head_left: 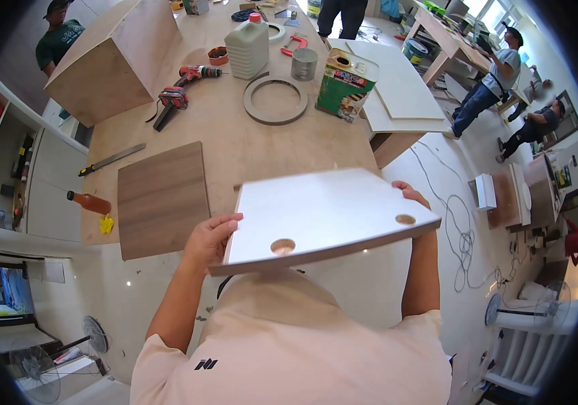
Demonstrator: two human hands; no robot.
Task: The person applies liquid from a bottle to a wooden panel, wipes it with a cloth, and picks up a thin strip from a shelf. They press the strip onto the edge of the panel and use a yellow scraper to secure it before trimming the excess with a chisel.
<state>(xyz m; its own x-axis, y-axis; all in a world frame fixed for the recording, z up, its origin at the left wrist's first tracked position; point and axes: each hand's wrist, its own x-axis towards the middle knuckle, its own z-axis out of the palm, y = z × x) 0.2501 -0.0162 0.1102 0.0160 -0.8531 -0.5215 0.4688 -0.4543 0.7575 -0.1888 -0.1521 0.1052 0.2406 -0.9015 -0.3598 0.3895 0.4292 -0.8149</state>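
A white cabinet door panel (323, 209) with brown edging and two round hinge holes near its close edge is held up in front of my body. My left hand (213, 239) grips its left edge, thumb on the white face. On the opposite side, my right hand (412, 196) is closed on the panel's right edge, its fingers partly hidden behind the board. Beside my left hand, a brown wood-grain panel (162, 199) lies flat on the workbench (228, 152).
Left on the bench are a file (113, 159), an orange bottle (90, 202) and a cordless drill (179, 94). Farther back stand a white jug (247, 48), an edging roll (275, 99) and a green can (346, 84). Cables (463, 246) lie on the floor; other people stand beyond.
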